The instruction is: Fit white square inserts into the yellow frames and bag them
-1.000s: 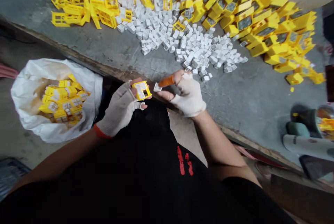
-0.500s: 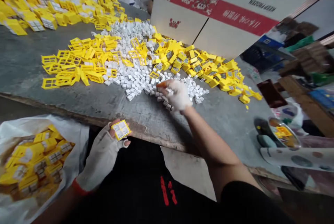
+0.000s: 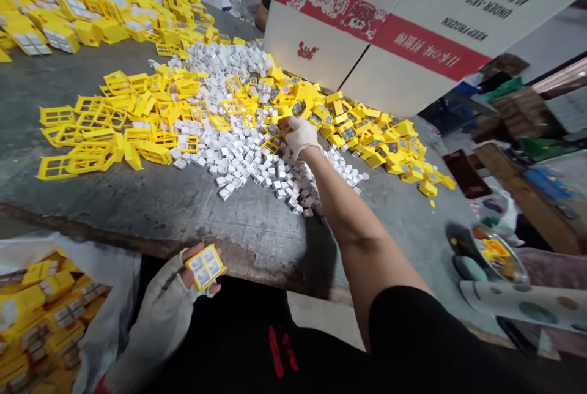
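My left hand (image 3: 177, 296), in a white fingerless glove, is closed around the edges of a small yellow window-like frame (image 3: 205, 267). Its four panes are whitish grey and face up, just off the table's front edge. My right hand (image 3: 300, 136), gloved alike, reaches into the middle of the heap with fingers bent down. Its fingertips are among yellow blocks (image 3: 272, 130) and small white cube-like pieces (image 3: 245, 158); what they pinch is hidden. Yellow blocks with dark grey faces (image 3: 346, 122) lie right of it, and empty yellow frames (image 3: 87, 158) to the left.
A bag (image 3: 117, 284) of yellow pieces stands at lower left. Finished-looking yellow pieces (image 3: 62, 5) are heaped at back left. A large carton (image 3: 316, 70) stands behind the heap. A metal bowl (image 3: 518, 265) sits on the right; part of another person's arm (image 3: 261, 16) shows behind the carton.
My right hand has moved farther away, from the white pieces toward the yellow blocks. My left hand still holds the framed piece, now lower in view as the camera shifted.
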A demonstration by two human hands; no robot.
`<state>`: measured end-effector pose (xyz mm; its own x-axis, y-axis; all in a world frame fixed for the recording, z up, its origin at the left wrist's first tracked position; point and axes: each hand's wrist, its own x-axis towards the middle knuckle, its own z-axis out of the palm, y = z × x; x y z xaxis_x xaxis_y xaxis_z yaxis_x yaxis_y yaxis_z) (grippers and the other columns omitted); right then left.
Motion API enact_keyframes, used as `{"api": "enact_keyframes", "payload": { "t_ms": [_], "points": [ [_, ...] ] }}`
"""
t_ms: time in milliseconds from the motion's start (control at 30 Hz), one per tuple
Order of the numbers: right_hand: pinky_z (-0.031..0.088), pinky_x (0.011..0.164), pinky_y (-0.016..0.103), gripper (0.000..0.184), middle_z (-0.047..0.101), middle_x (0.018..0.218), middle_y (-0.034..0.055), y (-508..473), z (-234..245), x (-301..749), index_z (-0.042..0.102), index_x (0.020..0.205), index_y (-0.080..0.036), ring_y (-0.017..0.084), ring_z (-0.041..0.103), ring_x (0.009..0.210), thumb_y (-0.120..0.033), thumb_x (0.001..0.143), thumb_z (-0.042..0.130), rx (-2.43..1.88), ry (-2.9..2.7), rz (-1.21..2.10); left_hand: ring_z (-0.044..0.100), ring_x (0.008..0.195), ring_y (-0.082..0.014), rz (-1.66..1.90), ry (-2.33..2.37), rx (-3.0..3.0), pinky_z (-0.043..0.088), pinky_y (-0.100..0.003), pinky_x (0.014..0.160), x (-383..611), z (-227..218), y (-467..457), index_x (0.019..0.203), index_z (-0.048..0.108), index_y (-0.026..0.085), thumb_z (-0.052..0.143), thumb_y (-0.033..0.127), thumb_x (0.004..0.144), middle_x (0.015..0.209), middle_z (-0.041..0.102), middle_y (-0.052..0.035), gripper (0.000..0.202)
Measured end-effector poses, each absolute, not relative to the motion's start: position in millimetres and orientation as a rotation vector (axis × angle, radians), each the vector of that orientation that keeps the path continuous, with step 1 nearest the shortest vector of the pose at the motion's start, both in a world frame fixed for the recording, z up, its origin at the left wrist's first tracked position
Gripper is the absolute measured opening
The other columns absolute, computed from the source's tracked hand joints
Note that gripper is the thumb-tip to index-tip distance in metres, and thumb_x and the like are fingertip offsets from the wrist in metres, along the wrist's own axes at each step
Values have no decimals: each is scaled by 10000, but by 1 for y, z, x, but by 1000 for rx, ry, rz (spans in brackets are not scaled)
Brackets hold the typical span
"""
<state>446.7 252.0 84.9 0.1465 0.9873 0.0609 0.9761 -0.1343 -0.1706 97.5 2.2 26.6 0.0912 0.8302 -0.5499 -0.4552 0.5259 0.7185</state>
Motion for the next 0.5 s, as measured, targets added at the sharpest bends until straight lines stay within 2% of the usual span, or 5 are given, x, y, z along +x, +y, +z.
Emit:
{"api": "enact_keyframes", "payload": {
  "t_ms": [167,267,367,433,500],
  "points": [
    [557,1165,627,420,810,1413,188,269,84,453,787,1292,-229,436,734,1339,-394,916,879,-2321,-1921,93,864,978,-372,983,1135,407,743,-444,712,101,29,3,1022,928,357,1086,489,658,1168,905,-80,419],
    [525,1138,684,326,849,1163,202,276,82,444,723,1090,-194,411,770,1211,-474,974,844,-2261,-1896,49,856,941,-351,1001,1188,390,733,-414,689,107,40,2,979,926,351,1111,546,584,1110,902,-72,478],
    [518,1143,670,382,839,1076,181,276,85,433,661,1061,-200,369,776,1187,-574,1055,738,-2238,-1865,45,836,896,-324,1052,1231,386,712,-383,650,114,51,1,935,913,325,1121,581,518,1046,886,-66,532],
    [540,1140,641,353,846,1114,186,272,90,428,663,1103,-204,376,784,1197,-530,1033,778,-2245,-1848,69,820,878,-296,1075,1228,395,694,-356,631,117,57,0,944,905,302,1111,571,533,1033,871,-60,532],
    [560,1133,630,309,851,1229,206,264,97,426,680,1194,-204,406,791,1227,-379,980,819,-2250,-1835,83,803,859,-270,1093,1224,405,676,-333,615,118,62,-2,958,895,279,1092,538,566,1026,859,-56,510]
  ]
}}
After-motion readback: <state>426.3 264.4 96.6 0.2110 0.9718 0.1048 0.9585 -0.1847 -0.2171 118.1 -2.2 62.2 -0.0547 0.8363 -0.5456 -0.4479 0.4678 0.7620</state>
